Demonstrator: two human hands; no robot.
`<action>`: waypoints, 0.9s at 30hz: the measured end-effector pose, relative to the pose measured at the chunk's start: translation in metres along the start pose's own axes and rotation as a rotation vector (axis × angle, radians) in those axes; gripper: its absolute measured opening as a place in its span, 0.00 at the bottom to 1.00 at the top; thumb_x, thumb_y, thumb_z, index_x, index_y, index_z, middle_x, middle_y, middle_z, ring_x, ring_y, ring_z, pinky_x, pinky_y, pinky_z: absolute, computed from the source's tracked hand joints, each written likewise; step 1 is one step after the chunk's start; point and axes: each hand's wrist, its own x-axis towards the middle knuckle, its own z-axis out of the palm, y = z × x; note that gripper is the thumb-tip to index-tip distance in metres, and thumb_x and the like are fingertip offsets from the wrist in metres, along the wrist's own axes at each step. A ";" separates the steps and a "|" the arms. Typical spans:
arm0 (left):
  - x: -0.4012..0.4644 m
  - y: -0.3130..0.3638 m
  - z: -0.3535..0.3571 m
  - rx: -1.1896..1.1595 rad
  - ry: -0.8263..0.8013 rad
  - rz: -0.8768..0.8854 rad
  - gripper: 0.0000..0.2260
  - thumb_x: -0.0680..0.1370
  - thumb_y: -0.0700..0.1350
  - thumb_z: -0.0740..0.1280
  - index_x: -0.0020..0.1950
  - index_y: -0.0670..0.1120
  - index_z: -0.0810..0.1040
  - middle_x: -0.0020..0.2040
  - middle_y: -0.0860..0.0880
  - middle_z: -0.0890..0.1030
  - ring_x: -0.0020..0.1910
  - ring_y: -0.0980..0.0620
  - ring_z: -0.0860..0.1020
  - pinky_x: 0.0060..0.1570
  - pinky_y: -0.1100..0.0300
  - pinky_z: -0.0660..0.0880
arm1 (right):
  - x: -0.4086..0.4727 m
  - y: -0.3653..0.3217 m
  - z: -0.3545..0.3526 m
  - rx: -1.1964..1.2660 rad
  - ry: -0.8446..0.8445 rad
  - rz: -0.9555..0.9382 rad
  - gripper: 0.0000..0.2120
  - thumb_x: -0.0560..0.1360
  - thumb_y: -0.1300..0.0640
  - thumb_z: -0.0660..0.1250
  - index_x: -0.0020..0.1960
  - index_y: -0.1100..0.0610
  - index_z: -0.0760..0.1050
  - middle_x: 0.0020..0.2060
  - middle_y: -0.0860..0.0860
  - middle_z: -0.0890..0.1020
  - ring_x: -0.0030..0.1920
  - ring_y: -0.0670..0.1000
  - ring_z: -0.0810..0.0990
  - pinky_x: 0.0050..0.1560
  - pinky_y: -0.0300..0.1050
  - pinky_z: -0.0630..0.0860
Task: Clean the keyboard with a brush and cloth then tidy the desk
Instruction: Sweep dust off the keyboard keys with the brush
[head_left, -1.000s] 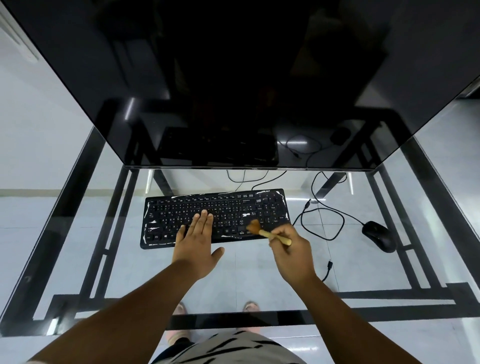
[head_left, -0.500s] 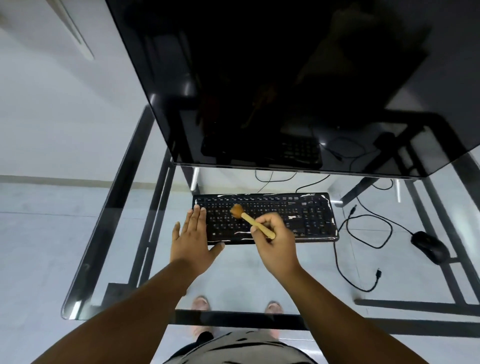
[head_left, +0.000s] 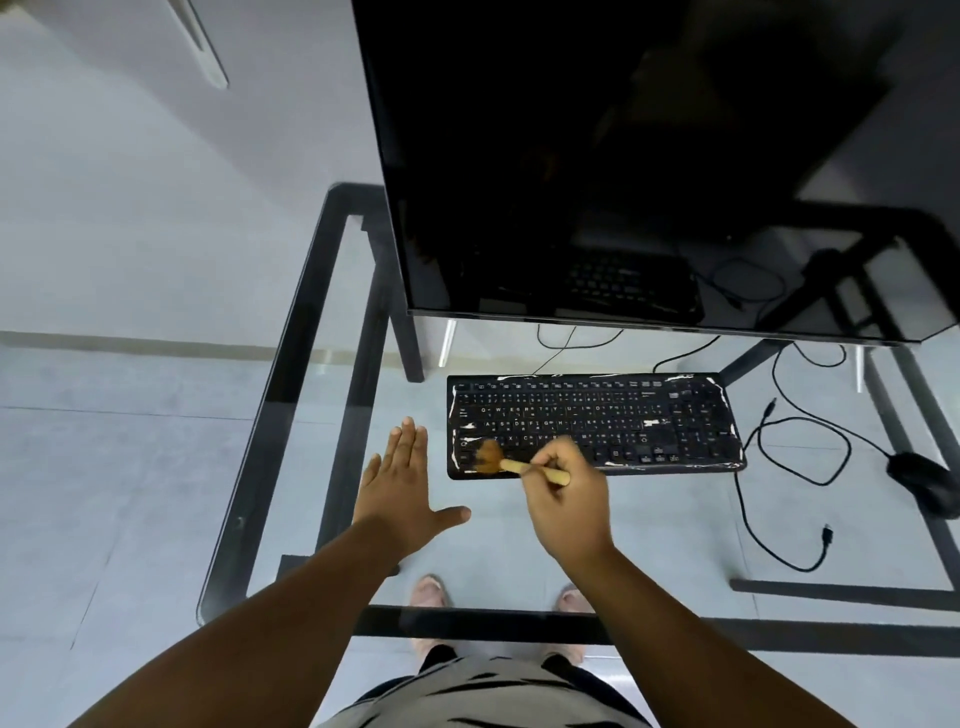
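A black keyboard (head_left: 623, 421) with white streaks along its edges lies on the glass desk (head_left: 649, 545) below the monitor. My right hand (head_left: 566, 499) grips a small wooden brush (head_left: 511, 462), whose brown bristles rest on the keyboard's lower left corner. My left hand (head_left: 402, 488) lies flat on the glass just left of the keyboard, fingers straight and thumb spread, not touching the keys. No cloth is in view.
A large dark monitor (head_left: 649, 166) overhangs the back of the desk. A black mouse (head_left: 927, 480) sits at the far right, with loose black cables (head_left: 795, 447) between it and the keyboard. The desk's left glass edge (head_left: 270, 395) is close to my left hand.
My right hand has swept the brush from the keyboard's right side to its lower left corner. My left hand has slid off the keys onto the glass. The view has turned left.
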 end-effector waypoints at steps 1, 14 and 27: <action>0.000 0.000 0.000 0.006 -0.005 0.004 0.52 0.70 0.72 0.60 0.77 0.46 0.34 0.77 0.49 0.32 0.77 0.51 0.35 0.74 0.51 0.42 | 0.000 0.000 -0.001 0.018 0.047 0.017 0.10 0.72 0.65 0.68 0.38 0.53 0.71 0.23 0.47 0.73 0.22 0.45 0.69 0.24 0.41 0.64; -0.001 0.000 0.002 0.018 0.003 0.013 0.52 0.71 0.73 0.58 0.77 0.45 0.33 0.77 0.49 0.32 0.76 0.51 0.34 0.75 0.51 0.42 | 0.013 -0.004 -0.021 -0.012 -0.003 -0.007 0.06 0.75 0.64 0.67 0.42 0.56 0.72 0.27 0.49 0.77 0.25 0.47 0.69 0.26 0.44 0.65; -0.003 0.015 0.000 0.019 0.064 0.083 0.46 0.75 0.64 0.61 0.78 0.46 0.34 0.77 0.49 0.33 0.77 0.51 0.35 0.75 0.52 0.40 | 0.010 0.008 -0.044 0.076 0.037 0.037 0.04 0.74 0.60 0.68 0.42 0.54 0.73 0.31 0.51 0.79 0.30 0.52 0.72 0.29 0.45 0.67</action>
